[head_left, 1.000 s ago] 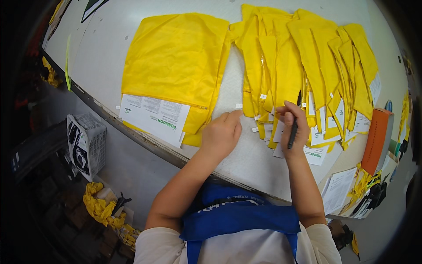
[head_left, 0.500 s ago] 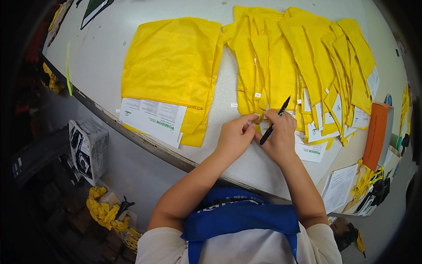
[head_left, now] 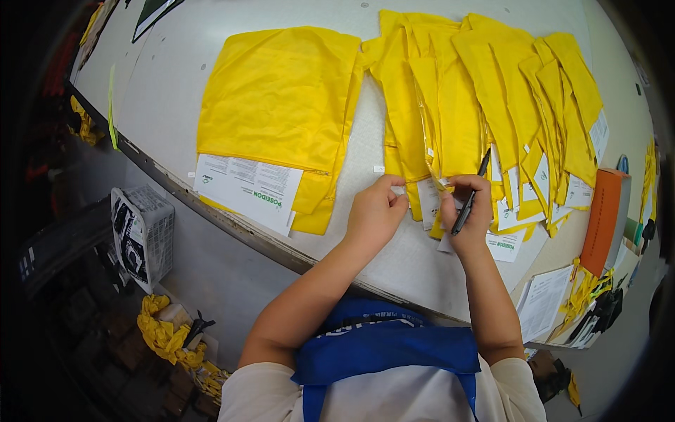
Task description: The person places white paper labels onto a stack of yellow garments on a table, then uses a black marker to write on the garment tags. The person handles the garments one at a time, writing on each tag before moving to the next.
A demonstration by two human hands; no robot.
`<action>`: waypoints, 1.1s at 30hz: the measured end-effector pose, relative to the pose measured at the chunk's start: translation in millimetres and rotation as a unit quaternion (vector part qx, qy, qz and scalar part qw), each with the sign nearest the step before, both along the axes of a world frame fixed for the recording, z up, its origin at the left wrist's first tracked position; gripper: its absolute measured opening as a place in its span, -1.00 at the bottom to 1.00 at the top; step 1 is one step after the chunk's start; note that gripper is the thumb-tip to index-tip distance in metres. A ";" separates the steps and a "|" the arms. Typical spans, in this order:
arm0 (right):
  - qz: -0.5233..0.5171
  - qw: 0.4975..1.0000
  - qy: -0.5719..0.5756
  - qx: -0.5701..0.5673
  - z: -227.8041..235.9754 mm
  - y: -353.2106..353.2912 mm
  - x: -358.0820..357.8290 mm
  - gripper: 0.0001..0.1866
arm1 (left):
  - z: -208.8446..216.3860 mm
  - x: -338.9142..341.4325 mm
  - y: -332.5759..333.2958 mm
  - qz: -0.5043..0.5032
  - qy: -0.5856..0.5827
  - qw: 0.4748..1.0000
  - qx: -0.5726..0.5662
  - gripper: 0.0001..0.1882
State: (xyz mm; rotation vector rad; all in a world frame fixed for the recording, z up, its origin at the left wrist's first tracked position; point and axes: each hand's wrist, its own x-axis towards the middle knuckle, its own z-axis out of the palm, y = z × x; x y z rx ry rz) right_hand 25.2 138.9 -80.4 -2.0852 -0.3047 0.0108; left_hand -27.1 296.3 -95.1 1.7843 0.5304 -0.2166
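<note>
My right hand [head_left: 470, 214] is closed round a black marker pen [head_left: 475, 190], which tilts up and to the right. Its thumb and forefinger also pinch the lower edge of a yellow bag [head_left: 425, 105] that has a zip and a small white tag. Just left of that edge, my left hand [head_left: 375, 216] is curled, thumb and forefinger close together; whatever it might hold is hidden. White printed sheets [head_left: 427, 200] show at the lower ends of the overlapping bags. To the left, a stack of yellow bags [head_left: 278, 98] lies flat with a printed sheet [head_left: 246, 186] at its lower edge.
More yellow bags [head_left: 562, 105] overlap to the right. An orange box [head_left: 603, 221] stands at the table's right side, near papers [head_left: 545, 299] and yellow straps [head_left: 580, 292]. Below the table's front edge [head_left: 211, 221], a white basket [head_left: 158, 239] and a yellow bundle [head_left: 165, 334] sit at left.
My right hand has moved slightly right, away from my left, drawing the bag's lower edge along. The marker pen has shifted right with it. My left hand stays nearly in place.
</note>
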 end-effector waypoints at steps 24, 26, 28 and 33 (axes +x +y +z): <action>0.055 0.997 0.035 -0.039 -0.8 -25.6 -0.8 -0.53 | -1.2 3.0 -5.7 0.015 0.061 0.976 -0.211 -0.72; 0.109 0.985 -0.044 -0.128 11.2 -27.5 0.1 -0.47 | -0.9 7.2 -7.8 0.042 0.061 0.976 -0.204 -0.77; 0.136 0.967 -0.101 -0.189 13.7 -26.1 -0.7 -0.42 | -8.1 7.3 -7.9 0.031 0.050 0.986 -0.158 -0.81; 0.139 0.952 -0.104 -0.252 15.2 -19.9 2.5 -0.45 | -19.6 7.3 -8.7 0.036 0.028 0.991 -0.125 -0.84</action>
